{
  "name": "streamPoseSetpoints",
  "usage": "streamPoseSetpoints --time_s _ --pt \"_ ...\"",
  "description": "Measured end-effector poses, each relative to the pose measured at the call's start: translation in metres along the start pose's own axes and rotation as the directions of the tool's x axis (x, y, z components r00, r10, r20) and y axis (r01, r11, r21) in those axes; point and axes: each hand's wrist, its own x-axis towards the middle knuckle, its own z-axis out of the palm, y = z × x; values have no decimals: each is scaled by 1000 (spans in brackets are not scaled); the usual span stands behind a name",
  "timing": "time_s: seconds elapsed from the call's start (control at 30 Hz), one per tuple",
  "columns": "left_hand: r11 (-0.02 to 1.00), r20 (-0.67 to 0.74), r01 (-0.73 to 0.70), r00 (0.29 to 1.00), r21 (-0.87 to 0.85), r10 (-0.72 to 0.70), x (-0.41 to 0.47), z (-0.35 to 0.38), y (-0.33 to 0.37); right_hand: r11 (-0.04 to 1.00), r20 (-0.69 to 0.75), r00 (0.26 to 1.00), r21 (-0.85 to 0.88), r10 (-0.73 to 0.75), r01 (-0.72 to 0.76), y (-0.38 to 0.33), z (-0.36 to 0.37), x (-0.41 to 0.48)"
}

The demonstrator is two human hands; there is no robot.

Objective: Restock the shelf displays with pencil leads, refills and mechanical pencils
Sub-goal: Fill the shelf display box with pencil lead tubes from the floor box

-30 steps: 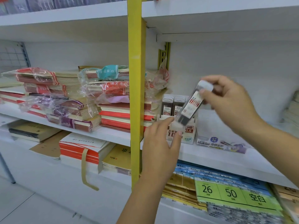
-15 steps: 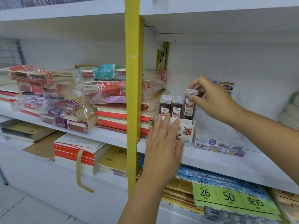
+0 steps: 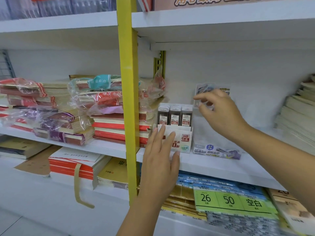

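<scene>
Plastic-wrapped notebook stacks (image 3: 109,123) at left are partly screened by the yellow upright (image 3: 127,99). The left hand (image 3: 160,160), fingers straight and slightly spread, covers the left of the display box (image 3: 185,142) print; contact cannot be confirmed. The box stands on the white shelf (image 3: 213,167), holding upright dark lead cases (image 3: 174,114) with white caps and red-and-white labels. The right hand (image 3: 219,113) hovers just beside them, fingers loosely curled and apart, holding nothing, blurred, masking a card pack (image 3: 202,88) behind
</scene>
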Motion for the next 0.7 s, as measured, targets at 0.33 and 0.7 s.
streamPoseSetpoints --time_s 0.33,0.7 --pt "996 308 89 948 -9 -82 -151 35 6 880 166 961 393 219 -268 22 10 -224" --pt "693 796 663 241 283 -556 -353 94 -31 580 784 242 -178 572 -795 111 136 -471"
